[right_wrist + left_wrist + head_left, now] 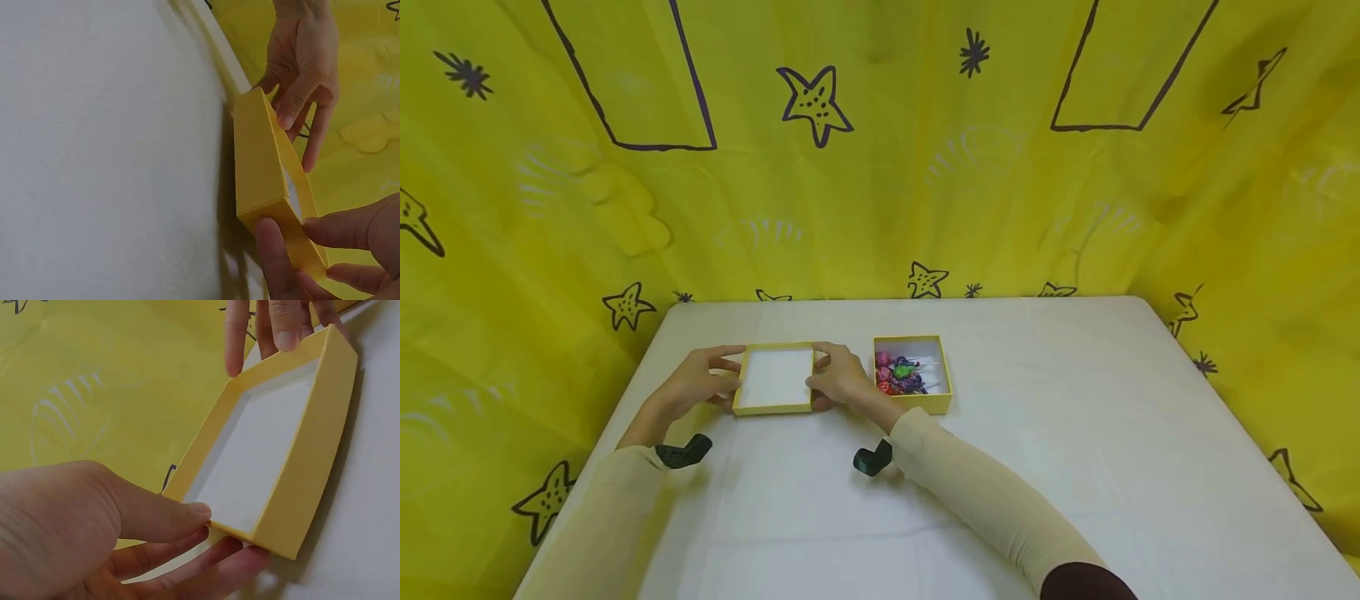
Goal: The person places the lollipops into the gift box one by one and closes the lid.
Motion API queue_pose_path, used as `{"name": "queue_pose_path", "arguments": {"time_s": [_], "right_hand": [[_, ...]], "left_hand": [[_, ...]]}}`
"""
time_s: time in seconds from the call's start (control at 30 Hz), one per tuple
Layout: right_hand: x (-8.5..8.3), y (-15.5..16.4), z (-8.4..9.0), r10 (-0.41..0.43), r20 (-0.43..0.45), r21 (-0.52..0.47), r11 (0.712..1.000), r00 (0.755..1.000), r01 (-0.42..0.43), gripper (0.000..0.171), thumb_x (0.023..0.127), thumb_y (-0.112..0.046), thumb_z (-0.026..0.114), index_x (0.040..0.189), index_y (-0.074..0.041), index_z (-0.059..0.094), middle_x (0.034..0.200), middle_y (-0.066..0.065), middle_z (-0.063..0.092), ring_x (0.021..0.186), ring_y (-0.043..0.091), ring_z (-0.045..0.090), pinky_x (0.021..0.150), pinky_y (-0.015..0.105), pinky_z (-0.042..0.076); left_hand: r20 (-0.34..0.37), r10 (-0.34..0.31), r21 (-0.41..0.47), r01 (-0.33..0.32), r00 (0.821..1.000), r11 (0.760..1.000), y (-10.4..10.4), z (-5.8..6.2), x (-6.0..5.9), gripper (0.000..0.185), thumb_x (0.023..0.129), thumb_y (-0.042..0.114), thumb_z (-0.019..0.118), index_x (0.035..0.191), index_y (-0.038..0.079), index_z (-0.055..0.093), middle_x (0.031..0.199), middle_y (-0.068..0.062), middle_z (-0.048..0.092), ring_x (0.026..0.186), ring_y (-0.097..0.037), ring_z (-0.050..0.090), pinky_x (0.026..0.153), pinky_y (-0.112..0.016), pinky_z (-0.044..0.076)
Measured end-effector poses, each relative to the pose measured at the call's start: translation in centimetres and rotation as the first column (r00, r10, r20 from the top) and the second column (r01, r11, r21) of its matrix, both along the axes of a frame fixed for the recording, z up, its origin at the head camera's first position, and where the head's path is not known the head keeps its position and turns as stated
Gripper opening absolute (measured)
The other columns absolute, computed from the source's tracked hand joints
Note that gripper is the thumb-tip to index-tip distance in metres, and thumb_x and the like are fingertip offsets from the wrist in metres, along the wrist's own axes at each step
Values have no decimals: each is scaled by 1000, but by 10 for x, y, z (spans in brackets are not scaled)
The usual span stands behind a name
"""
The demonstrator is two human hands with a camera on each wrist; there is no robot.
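A shallow yellow box lid (772, 409) with a white inside lies between my hands, its open side facing up. My left hand (694, 385) grips its left side, the thumb (181, 520) over the rim and the fingers against the outside and underneath. On the opposite side my right hand (841, 377) pinches the lid's wall, with the thumb (340, 228) at the rim and a finger on the outer face. In both wrist views a shadow runs along the lid's edge on the table. Just right of the right hand stands a yellow box (928, 404) holding several wrapped lollipops (901, 373).
A white cloth (1075, 433) covers the table. Yellow curtains (880, 192) with drawn stars hang behind and on both sides. Dark wrist devices (683, 452) sit at the cuffs, and the right forearm (992, 500) crosses in front of the lollipop box.
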State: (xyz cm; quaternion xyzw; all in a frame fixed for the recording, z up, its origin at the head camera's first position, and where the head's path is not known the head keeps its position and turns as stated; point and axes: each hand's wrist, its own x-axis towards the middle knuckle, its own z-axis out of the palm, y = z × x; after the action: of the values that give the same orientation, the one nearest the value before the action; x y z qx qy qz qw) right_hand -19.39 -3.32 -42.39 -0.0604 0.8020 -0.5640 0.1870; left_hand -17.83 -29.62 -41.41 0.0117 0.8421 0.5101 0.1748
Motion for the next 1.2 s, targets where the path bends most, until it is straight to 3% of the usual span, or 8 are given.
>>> {"name": "queue_pose_path", "arguments": {"time_s": [0.23, 0.37, 0.47, 0.63, 0.8, 0.9, 1.03, 1.2], "right_hand": [[-5, 10, 15, -47, -124, -2, 999, 991, 47, 72, 89, 8, 70, 154, -10, 46, 133, 19, 61, 73, 37, 74, 67, 44, 63], [-10, 17, 24, -66, -233, 34, 997, 970, 76, 67, 91, 7, 70, 153, -6, 47, 136, 16, 60, 74, 41, 73, 61, 37, 62], [-12, 22, 28, -73, -274, 56, 994, 959, 92, 63, 95, -3, 70, 153, -7, 47, 137, 16, 60, 75, 35, 74, 61, 29, 59], [-15, 28, 34, -139, -245, -14, 990, 959, 140, 56, 101, -32, 67, 149, -10, 47, 137, 16, 59, 99, 28, 69, 83, 37, 56], [-16, 33, 39, -259, -200, -157, 960, 945, 230, 45, 101, -45, 63, 129, -12, 55, 135, 13, 57, 115, 30, 61, 95, 46, 53], [-16, 35, 41, -306, -196, -209, 941, 932, 266, 41, 100, -47, 63, 119, -11, 57, 132, 12, 57, 115, 29, 59, 94, 46, 52], [-15, 36, 41, -328, -208, -220, 934, 922, 282, 35, 100, -44, 66, 111, -12, 58, 130, 11, 58, 109, 29, 60, 88, 43, 52], [-13, 42, 42, -318, -230, -267, 929, 920, 254, 30, 99, -34, 70, 112, -10, 59, 131, 12, 58, 110, 31, 63, 88, 41, 55]], "left_hand": [[-85, 60, 33, -58, 995, 998, 17, 15, -2, 68, 99, -4, 62, 159, -1, 31, 148, -35, 42, 120, -45, 59, 77, -40, 63], [-133, 125, 63, -117, 983, 991, 30, 26, -3, 62, 102, 2, 61, 158, -1, 35, 149, -32, 44, 122, -47, 57, 79, -39, 63], [-160, 170, 113, -153, 972, 982, 41, 34, -2, 58, 105, 9, 59, 158, 1, 36, 150, -30, 44, 123, -46, 57, 84, -41, 61], [-176, 215, 253, -167, 961, 953, 60, 44, 2, 56, 107, 14, 57, 155, -2, 35, 151, -31, 42, 131, -49, 52, 100, -48, 52], [-158, 282, 326, -220, 946, 919, 79, 51, 3, 41, 107, 22, 57, 134, -5, 42, 148, -31, 44, 133, -49, 50, 104, -57, 48], [-149, 344, 354, -275, 927, 894, 88, 51, 2, 32, 106, 27, 58, 121, 1, 47, 147, -29, 44, 133, -50, 51, 100, -58, 50], [-145, 409, 395, -326, 901, 859, 92, 49, 1, 30, 106, 28, 58, 116, 1, 51, 147, -26, 44, 133, -48, 52, 96, -55, 53], [-152, 439, 447, -334, 886, 830, 93, 46, 2, 29, 105, 27, 61, 109, -1, 53, 141, -18, 48, 131, -47, 54, 92, -51, 55]]}}
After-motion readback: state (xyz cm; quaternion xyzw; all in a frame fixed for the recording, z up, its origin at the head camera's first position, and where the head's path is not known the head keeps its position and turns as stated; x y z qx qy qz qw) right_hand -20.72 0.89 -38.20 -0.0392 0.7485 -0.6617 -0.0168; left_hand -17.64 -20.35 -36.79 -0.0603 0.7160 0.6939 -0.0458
